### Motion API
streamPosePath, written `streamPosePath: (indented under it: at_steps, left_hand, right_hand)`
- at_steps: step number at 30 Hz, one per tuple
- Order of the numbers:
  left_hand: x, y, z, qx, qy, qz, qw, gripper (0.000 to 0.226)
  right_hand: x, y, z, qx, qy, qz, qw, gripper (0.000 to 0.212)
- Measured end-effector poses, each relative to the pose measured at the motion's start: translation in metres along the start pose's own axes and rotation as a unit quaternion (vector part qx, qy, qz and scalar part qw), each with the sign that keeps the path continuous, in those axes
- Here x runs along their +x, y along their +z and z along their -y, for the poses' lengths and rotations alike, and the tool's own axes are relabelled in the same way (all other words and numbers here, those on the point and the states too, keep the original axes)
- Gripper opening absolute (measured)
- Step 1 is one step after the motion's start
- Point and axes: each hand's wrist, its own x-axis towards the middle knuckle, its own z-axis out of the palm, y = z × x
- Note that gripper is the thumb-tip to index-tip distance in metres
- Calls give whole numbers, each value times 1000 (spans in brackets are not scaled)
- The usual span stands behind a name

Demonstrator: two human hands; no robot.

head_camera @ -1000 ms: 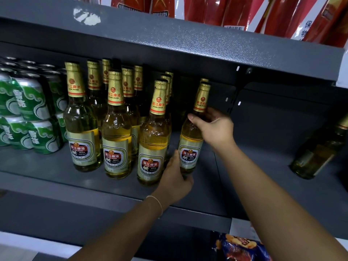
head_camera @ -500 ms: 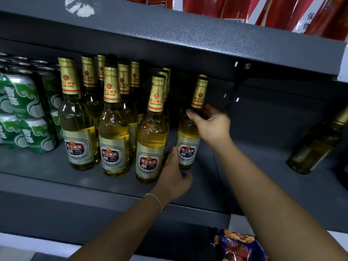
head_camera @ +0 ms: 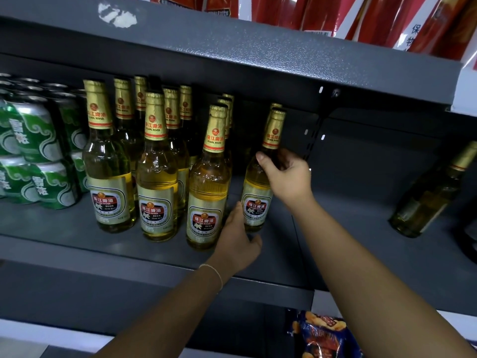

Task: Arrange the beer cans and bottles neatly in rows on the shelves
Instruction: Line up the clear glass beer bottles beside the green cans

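Several gold-capped Pearl River beer bottles stand in rows on the grey shelf [head_camera: 77, 236]. My right hand [head_camera: 289, 177] grips the shoulder of the rightmost bottle [head_camera: 258, 202], which stands upright with another bottle behind it. My left hand [head_camera: 237, 241] is cupped around that same bottle's base, between it and the neighbouring front bottle [head_camera: 206, 208]. Green beer cans [head_camera: 36, 156] are stacked in two layers at the far left.
A lone bottle [head_camera: 428, 197] leans at the right end of the shelf, apart from the rows. A shelf bracket [head_camera: 317, 130] runs down the back wall. Red packages [head_camera: 309, 11] sit on the shelf above; a blue snack bag [head_camera: 322, 334] lies below.
The held bottle has stayed nearly in place, straightened slightly next to its row. Both hands remain on it.
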Motion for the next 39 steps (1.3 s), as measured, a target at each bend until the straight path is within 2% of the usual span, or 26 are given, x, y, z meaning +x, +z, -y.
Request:
streamPosePath:
  at_steps: [4, 7, 13, 18, 22, 26, 33, 39]
  left_hand:
    - [-4, 0, -6, -52, -8, -12, 999, 65]
    - [-8, 5, -8, -78, -9, 9, 997, 70]
    - [-23, -2, -36, -91, 20, 31, 995, 74]
    - [-17, -7, -52, -54, 63, 7, 997, 51]
    - [-3, -6, -72, -31, 103, -9, 994, 51]
    - [12, 8, -102, -56, 141, -18, 988, 42]
    - [32, 67, -149, -81, 170, -7, 982, 30]
    - [42, 122, -191, -70, 172, 19, 983, 32]
  right_hand:
    - [-5, -4, -7, -15, 4, 25, 1000, 63]
    - [-7, -7, -10, -16, 17, 39, 999, 53]
    - [-11, -15, -15, -7, 45, 44, 998, 53]
    - [-17, -38, -17, -14, 48, 18, 999, 48]
    - [-15, -70, -19, -28, 34, -15, 999, 35]
    - [-10, -110, -24, -35, 29, -45, 998, 33]
    - [-4, -193, -46, -58, 34, -101, 993, 21]
    - [14, -271, -75, -86, 51, -147, 984, 26]
